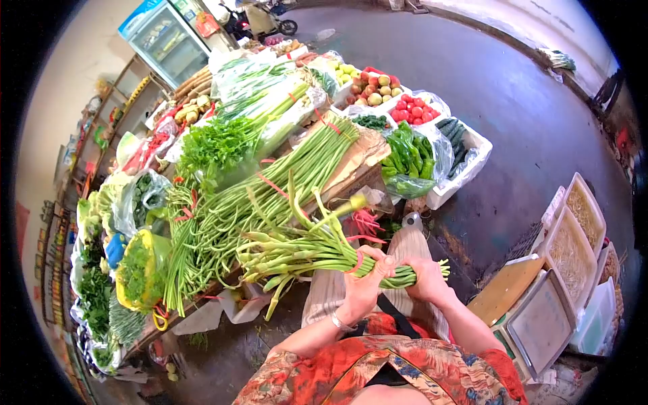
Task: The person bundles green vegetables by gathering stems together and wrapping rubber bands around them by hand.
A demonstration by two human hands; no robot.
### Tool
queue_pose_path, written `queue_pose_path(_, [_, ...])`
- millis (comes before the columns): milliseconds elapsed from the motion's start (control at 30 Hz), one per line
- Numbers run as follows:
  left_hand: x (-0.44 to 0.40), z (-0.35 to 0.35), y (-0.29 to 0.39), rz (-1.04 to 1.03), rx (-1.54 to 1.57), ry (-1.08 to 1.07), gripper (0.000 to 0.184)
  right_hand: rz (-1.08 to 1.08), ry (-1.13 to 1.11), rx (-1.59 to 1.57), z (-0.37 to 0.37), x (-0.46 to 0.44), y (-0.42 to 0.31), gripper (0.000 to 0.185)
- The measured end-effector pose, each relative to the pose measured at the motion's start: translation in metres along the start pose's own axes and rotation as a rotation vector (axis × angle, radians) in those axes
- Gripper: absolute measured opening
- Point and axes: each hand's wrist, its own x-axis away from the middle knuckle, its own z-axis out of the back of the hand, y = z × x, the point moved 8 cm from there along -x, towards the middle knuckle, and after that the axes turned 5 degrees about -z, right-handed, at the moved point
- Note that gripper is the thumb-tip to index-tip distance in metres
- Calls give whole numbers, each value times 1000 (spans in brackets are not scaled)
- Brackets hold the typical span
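A bundle of green stalks [310,255] lies across my lap, its leafy tips pointing left and its cut ends to the right. My left hand [368,273] is closed around it beside a pink-red band [356,262]. Near the cut ends, my right hand [424,280] grips the same bundle. Just beyond, long green beans [270,182] tied with red bands are spread over the stall. A clump of red ties [366,224] hangs at the stall's edge above my hands.
Leafy celery [219,142] and a yellow bag of greens [142,270] lie left. Foam boxes hold tomatoes [413,110], green peppers [408,155] and cucumbers [453,138]. At right stand a scale [540,322] and trays [570,253]. A glass-door fridge [165,42] is behind.
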Motion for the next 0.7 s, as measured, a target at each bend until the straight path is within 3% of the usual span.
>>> queue_pose_path(233, [-5,7,1,83,184,59,9,-63,-71,107,9,12,-6,28])
queue_pose_path(300, [-3,7,-8,203,287,108,10,-111,-146,148,11,20,-4,27])
queue_pose_path(333, [-1,9,-15,203,290,111,10,-165,-213,167,7,23,4,39])
queue_pose_path(367, [2,14,-32,270,316,119,10,-165,-214,171,8,27,9,39])
queue_pose_path(467, [11,21,-68,397,362,141,12,-13,-335,-60,9,36,4,75])
queue_pose_path(500, [15,21,-78,462,378,156,13,-13,-334,-54,10,35,6,75])
queue_pose_path(567, [16,21,-88,478,391,175,12,-75,-346,-566,13,31,11,67])
queue_pose_path(700, [17,25,-104,504,366,180,12,-256,-234,-1112,-6,-12,28,38])
